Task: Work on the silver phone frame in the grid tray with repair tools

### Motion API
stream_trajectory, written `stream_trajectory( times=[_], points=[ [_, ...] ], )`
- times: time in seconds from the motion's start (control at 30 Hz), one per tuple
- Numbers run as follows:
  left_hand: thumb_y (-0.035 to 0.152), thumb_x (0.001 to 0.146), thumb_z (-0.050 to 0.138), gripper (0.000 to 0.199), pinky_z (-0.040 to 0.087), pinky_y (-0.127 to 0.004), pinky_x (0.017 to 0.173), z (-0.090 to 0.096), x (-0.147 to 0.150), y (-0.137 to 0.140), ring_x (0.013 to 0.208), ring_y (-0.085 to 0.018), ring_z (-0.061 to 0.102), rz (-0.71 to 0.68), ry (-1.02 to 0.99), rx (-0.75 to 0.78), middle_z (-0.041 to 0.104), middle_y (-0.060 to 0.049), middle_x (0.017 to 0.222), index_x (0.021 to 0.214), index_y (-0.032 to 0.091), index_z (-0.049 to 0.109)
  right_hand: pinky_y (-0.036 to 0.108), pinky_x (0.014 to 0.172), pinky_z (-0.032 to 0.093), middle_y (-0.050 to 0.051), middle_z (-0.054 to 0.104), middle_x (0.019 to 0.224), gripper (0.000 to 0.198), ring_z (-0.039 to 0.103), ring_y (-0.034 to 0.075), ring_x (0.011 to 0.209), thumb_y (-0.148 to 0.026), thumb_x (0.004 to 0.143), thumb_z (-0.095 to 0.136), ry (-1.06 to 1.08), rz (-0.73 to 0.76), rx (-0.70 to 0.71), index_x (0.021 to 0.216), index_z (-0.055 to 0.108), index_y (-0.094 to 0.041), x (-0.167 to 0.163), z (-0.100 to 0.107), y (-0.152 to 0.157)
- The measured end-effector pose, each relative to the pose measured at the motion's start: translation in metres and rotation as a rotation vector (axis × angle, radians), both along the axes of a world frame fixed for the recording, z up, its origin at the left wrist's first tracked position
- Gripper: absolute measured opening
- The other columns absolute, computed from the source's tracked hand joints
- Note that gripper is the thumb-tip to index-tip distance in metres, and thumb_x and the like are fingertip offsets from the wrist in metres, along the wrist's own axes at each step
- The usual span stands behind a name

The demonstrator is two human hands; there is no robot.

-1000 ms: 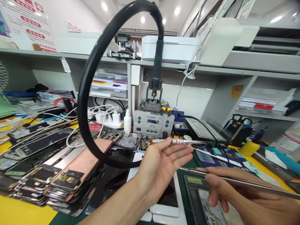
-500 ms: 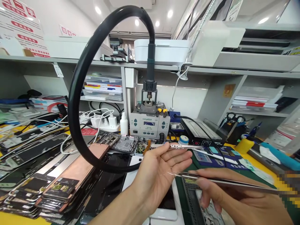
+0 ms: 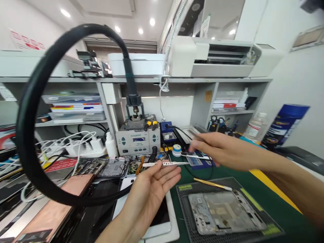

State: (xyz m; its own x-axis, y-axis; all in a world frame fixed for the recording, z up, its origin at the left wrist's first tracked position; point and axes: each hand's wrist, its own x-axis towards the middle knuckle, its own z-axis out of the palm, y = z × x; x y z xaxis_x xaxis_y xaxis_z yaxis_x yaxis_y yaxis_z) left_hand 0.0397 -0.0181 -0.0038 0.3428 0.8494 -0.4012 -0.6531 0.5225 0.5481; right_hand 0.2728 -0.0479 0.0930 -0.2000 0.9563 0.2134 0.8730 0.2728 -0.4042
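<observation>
My left hand [image 3: 146, 195] is palm up at the centre, its thumb clamping silver tweezers [image 3: 174, 163] whose tips point right; the other fingers are stretched out. My right hand [image 3: 215, 146] reaches over the back right of the bench, beside the flat-topped black device [image 3: 183, 135]. Its fingertips are pinched together and slightly blurred; what is between them, if anything, I cannot make out. Below it, a bare metal device frame [image 3: 225, 212] lies on a dark grey mat [image 3: 186, 211]. A thin gold-handled tool [image 3: 212, 184] with a white end rests across the mat's upper edge.
A thick black hose [image 3: 27, 135] loops up at left to the hot-air station [image 3: 138, 140]. Stacked phone parts [image 3: 50, 206] fill the left; white tablets [image 3: 157, 229] lie under my left forearm. A blue-lidded jar [image 3: 176, 150] and blue spray can [image 3: 285, 125] stand farther back.
My right hand has moved away from my left palm toward the back right, and the long thin pieces it held no longer show. The view has turned right, exposing the mat and metal frame.
</observation>
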Motion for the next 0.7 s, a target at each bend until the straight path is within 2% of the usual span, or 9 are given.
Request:
stream_trajectory(
  times=[0.07, 0.13, 0.23, 0.37, 0.53, 0.63, 0.7],
  points=[
    [0.006, 0.119, 0.059, 0.034, 0.082, -0.044, 0.081, 0.002, 0.004, -0.001, 0.090, -0.037, 0.095, 0.017, 0.039, -0.002, 0.090, -0.028, 0.095, 0.092, 0.005, 0.079, 0.032, 0.053, 0.045, -0.002, 0.068, 0.067, 0.042, 0.060, 0.018, 0.056, -0.045, 0.119, 0.063, -0.183, 0.135, -0.181, 0.088, 0.079, -0.021, -0.018, 0.013, 0.017],
    [0.004, 0.119, 0.057, 0.036, 0.082, -0.044, 0.079, 0.004, 0.007, -0.002, 0.088, -0.036, 0.095, 0.038, 0.073, -0.003, 0.090, -0.028, 0.096, 0.090, 0.008, 0.077, 0.029, 0.059, 0.051, -0.005, 0.071, 0.073, 0.029, 0.064, 0.016, 0.061, -0.044, 0.114, 0.082, -0.337, 0.246, -0.298, 0.098, 0.081, -0.020, -0.037, 0.023, 0.027],
    [-0.003, 0.116, 0.051, 0.037, 0.082, -0.046, 0.075, 0.006, 0.009, -0.003, 0.081, -0.034, 0.095, 0.078, 0.112, -0.007, 0.091, -0.025, 0.093, 0.092, 0.010, 0.076, 0.035, 0.076, 0.065, -0.002, 0.079, 0.089, 0.027, 0.075, 0.018, 0.076, -0.037, 0.112, 0.088, -0.524, 0.294, -0.292, 0.095, 0.078, -0.018, -0.063, 0.030, 0.029],
    [-0.004, 0.114, 0.047, 0.036, 0.082, -0.046, 0.073, 0.006, 0.008, -0.002, 0.079, -0.033, 0.094, 0.125, 0.143, -0.005, 0.090, -0.030, 0.099, 0.096, 0.007, 0.076, 0.040, 0.088, 0.070, 0.001, 0.084, 0.103, 0.012, 0.081, 0.022, 0.091, -0.020, 0.110, 0.089, -0.670, 0.326, -0.230, 0.101, 0.080, -0.017, -0.080, 0.029, 0.021],
    [-0.003, 0.110, 0.051, 0.028, 0.081, -0.050, 0.079, 0.006, 0.008, -0.002, 0.088, -0.039, 0.095, 0.126, 0.168, 0.022, 0.090, -0.033, 0.110, 0.102, 0.007, 0.076, 0.039, 0.086, 0.067, 0.001, 0.084, 0.103, 0.011, 0.080, 0.022, 0.090, -0.008, 0.106, 0.084, -0.658, 0.341, -0.150, 0.102, 0.080, -0.017, -0.084, 0.025, 0.016],
    [-0.001, 0.109, 0.055, 0.024, 0.078, -0.056, 0.092, 0.008, 0.010, -0.004, 0.096, -0.042, 0.095, 0.122, 0.219, 0.037, 0.090, -0.035, 0.118, 0.113, 0.005, 0.078, 0.033, 0.074, 0.057, 0.001, 0.079, 0.086, 0.023, 0.071, 0.019, 0.076, -0.004, 0.100, 0.083, -0.566, 0.332, -0.143, 0.083, 0.076, -0.018, -0.078, 0.031, 0.012],
    [0.001, 0.111, 0.056, 0.021, 0.077, -0.055, 0.092, 0.011, 0.011, -0.005, 0.094, -0.042, 0.095, 0.123, 0.250, 0.011, 0.089, -0.037, 0.120, 0.113, 0.003, 0.077, 0.032, 0.067, 0.048, 0.001, 0.072, 0.073, 0.036, 0.058, 0.017, 0.065, -0.013, 0.105, 0.080, -0.459, 0.298, -0.128, 0.071, 0.068, -0.020, -0.062, 0.038, 0.005]
  ],
)
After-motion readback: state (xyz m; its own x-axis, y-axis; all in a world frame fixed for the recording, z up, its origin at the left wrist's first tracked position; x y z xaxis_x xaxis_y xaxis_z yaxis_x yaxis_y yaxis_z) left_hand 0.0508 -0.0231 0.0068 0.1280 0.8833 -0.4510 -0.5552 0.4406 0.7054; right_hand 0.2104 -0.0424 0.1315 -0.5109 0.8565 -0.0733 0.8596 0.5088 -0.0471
